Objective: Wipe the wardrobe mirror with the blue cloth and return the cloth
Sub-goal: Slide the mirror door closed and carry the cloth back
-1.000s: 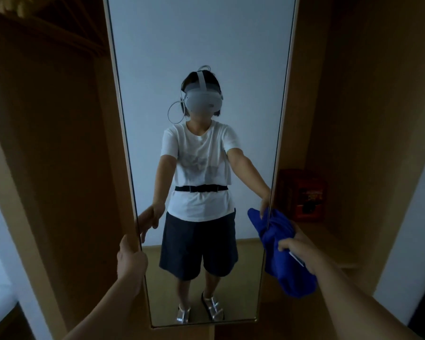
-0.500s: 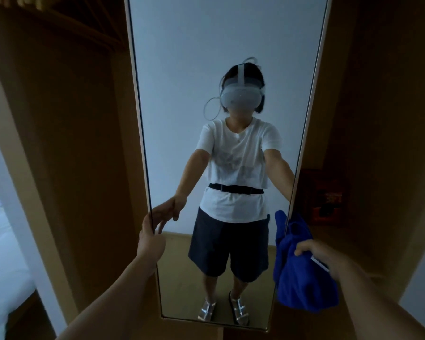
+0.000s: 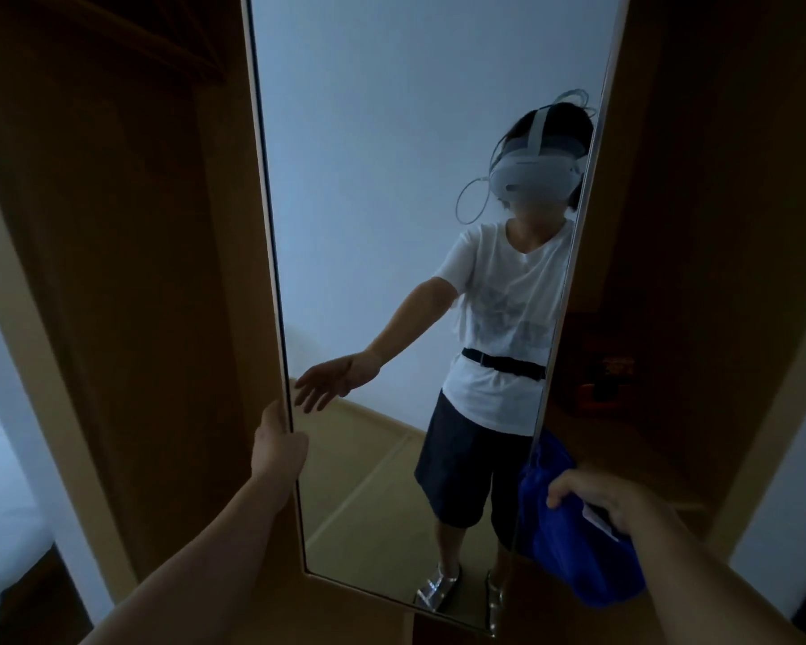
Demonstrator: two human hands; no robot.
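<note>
The tall wardrobe mirror fills the middle of the view, mounted on a wooden door panel that stands at an angle. My left hand grips the mirror panel's left edge at about waist height, fingers curled around it. My right hand holds the bunched blue cloth low at the mirror's right edge, beside the glass; whether the cloth touches the glass I cannot tell. The mirror reflects a person in a white shirt and dark shorts.
Dark wooden wardrobe interior lies to the left with a shelf near the top. To the right is an open compartment with a red object on a shelf. A white bed shows at far left, a white wall at far right.
The mirror panel has swung so the reflection slid to its right edge. My left hand stays on the left edge. My right hand with the cloth has dropped lower and to the right.
</note>
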